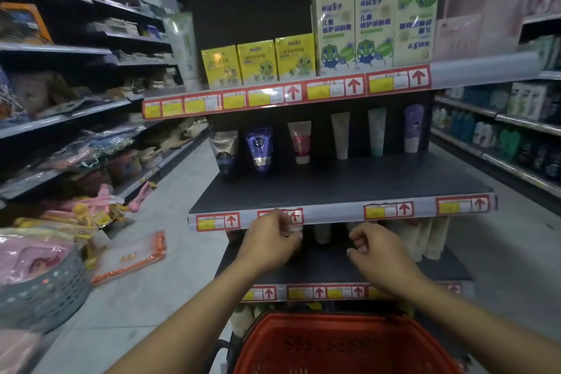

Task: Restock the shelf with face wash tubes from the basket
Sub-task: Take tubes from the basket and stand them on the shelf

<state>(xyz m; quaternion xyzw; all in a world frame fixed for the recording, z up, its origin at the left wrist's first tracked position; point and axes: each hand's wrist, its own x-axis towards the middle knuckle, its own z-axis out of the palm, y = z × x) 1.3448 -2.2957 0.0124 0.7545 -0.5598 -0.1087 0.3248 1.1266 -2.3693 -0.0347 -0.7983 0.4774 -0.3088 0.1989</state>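
A red mesh basket [306,319] sits at the bottom of the view, below the end-cap shelf; no tubes show in the part I can see. My left hand [271,241] reaches under the middle shelf's price rail [334,211] and grips a pale tube [295,230] that is mostly hidden by its fingers. My right hand [375,250] hovers beside it over the lower shelf [321,270], fingers loosely curled and holding nothing. Several face wash tubes [340,135] stand spaced along the back of the middle shelf. Pale tubes [429,240] stand at the lower shelf's right.
Yellow and white boxes [335,29] fill the top shelf. A grey basket [45,291] of pink packs and an orange packet [130,258] lie on the floor at left. Stocked aisles run along both sides.
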